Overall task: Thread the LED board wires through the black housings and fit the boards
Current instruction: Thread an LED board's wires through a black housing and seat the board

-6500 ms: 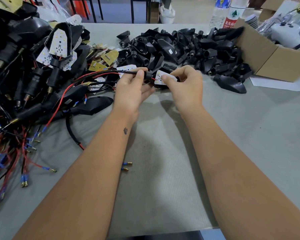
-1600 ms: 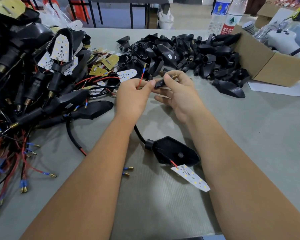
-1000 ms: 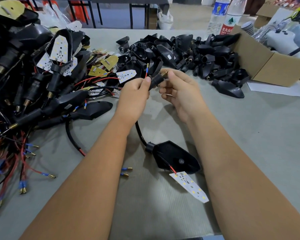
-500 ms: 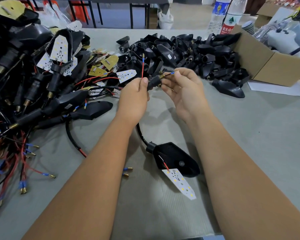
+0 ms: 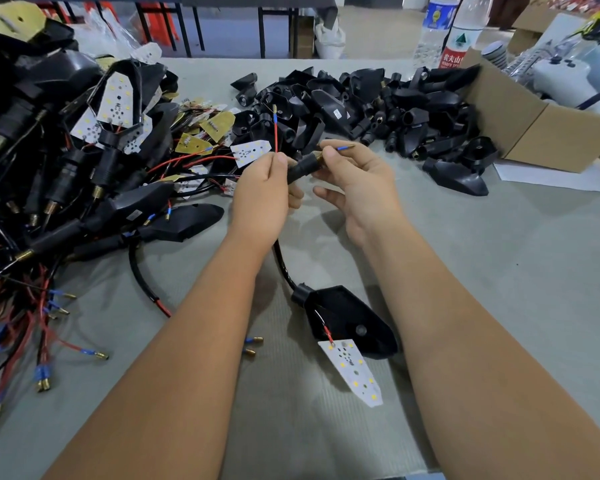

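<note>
A black housing [image 5: 352, 320] lies on the grey table between my forearms. A white LED board [image 5: 352, 370] hangs out of it on a short red wire. A black sleeved cable [image 5: 283, 263] curves up from the housing to my left hand [image 5: 262, 199]. That hand grips a black threaded stem [image 5: 302, 169] and a red wire [image 5: 275, 133] that points upward. My right hand [image 5: 355, 181] pinches a blue-tipped wire [image 5: 345, 147] at the stem's brass end.
Finished housings with wires are heaped at the left [image 5: 49, 161]. Loose black housings [image 5: 378, 109] are piled at the back centre, beside a cardboard box [image 5: 534, 123]. Spare LED boards [image 5: 250, 152] lie near my left hand. Two bottles [image 5: 461, 29] stand at the far edge.
The board end has been drawn closer to the housing on the table. My right hand has pulled the blue-tipped wire out of the stem's end while the left keeps hold of stem and red wire.
</note>
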